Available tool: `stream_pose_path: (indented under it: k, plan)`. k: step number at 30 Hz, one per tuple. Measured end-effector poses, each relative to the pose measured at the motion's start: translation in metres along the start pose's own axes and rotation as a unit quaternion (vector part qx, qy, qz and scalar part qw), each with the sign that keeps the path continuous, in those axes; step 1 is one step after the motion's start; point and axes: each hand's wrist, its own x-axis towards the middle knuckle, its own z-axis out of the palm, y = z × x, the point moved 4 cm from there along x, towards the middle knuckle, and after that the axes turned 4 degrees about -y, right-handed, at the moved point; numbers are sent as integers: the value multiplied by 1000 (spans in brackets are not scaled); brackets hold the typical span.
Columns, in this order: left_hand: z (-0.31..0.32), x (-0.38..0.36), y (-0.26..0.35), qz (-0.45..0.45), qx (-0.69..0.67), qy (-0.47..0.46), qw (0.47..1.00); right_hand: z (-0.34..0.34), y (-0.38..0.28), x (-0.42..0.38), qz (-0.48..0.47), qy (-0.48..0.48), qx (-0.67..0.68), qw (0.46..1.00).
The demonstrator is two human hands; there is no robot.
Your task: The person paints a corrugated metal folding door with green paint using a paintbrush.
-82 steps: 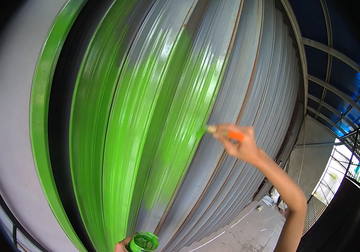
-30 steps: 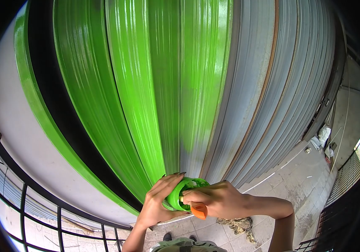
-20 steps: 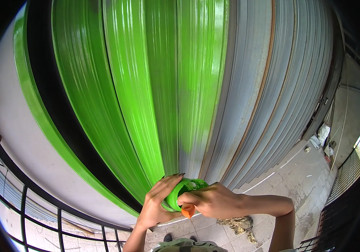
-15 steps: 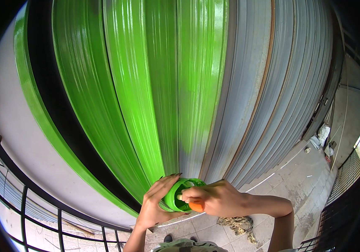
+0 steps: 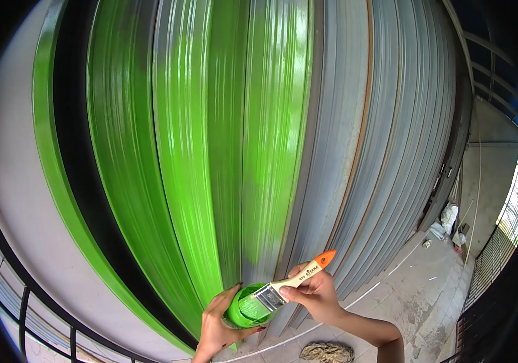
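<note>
Paintbrush (image 5: pixel 286 285) handle print unreadable | right hand (image 5: pixel 314 295) fingers grip it | left hand (image 5: pixel 216 323) fingers clasp paint can (image 5: pixel 244 308)

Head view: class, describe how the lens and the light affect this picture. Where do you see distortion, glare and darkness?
Head view: fisheye lens bows the straight shutter ribs into curves; black vignette fills the corners; wet green paint shows bright streaky glare; daylight blows out the right edge; the paintbrush, paint can and both hands stay sharp.

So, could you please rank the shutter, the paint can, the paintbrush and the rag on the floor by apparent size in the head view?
1. Shutter, by far the largest.
2. Paintbrush.
3. Paint can.
4. Rag, cut off by the frame edge and farther away, so its place is unsure.
</note>
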Motion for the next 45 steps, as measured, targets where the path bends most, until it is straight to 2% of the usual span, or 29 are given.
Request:
stream_pose_path:
  k: [3,4,7,8,9,10,11,14,17,18,21,24,27,30,33,41,44,45]
  plan:
    - [-1,1,-5,-6,-10,12,1000,-13,6,3,25,61,120,991]
    - [-2,2,-6,-8,-11,18,1000,-17,-2,4,7,87,141,986]
    - [-3,4,-12,-13,-20,27,999,-29,-47,19,-182,86,9,979]
    - [-3,4,-15,-18,-26,25,999,-30,-70,27,-305,95,-105,942]
    - [-2,4,-17,-24,-32,23,999,-28,-95,34,-418,100,-216,877]
    - [-1,3,-19,-24,-40,22,999,-23,-124,38,-468,80,-374,797]
    - [-1,2,-22,-25,-47,22,998,-17,-150,40,-501,56,-519,690]
    - [6,-1,-28,-31,-62,13,997,-1,-200,60,-582,-15,-604,544]
    - [10,-5,-31,-39,-82,-1,996,-6,-214,79,-595,-31,-623,506]
    - [10,-6,-32,-34,-86,-2,996,-5,-220,82,-590,-28,-658,466]
    - [13,-8,-34,-33,-101,-3,994,-10,-243,99,-583,-26,-678,448]
    - [16,-5,-38,-32,-105,-12,994,-3,-268,110,-614,22,-669,419]
    - [17,-5,-41,-35,-103,-19,994,-3,-265,110,-602,9,-688,405]
    - [14,-4,-42,-37,-118,-21,992,-13,-217,95,-563,-117,-707,412]
    - [15,-3,-47,-34,-119,-23,992,-10,-207,88,-550,-153,-692,442]
    - [18,1,-47,-40,-111,-36,992,-6,-318,142,-631,39,-676,380]
    - [15,-3,-49,-38,-111,-51,992,0,-279,121,-613,-34,-705,356]
    - [14,-4,-49,-42,-126,-53,990,-5,-254,114,-594,-78,-712,367]
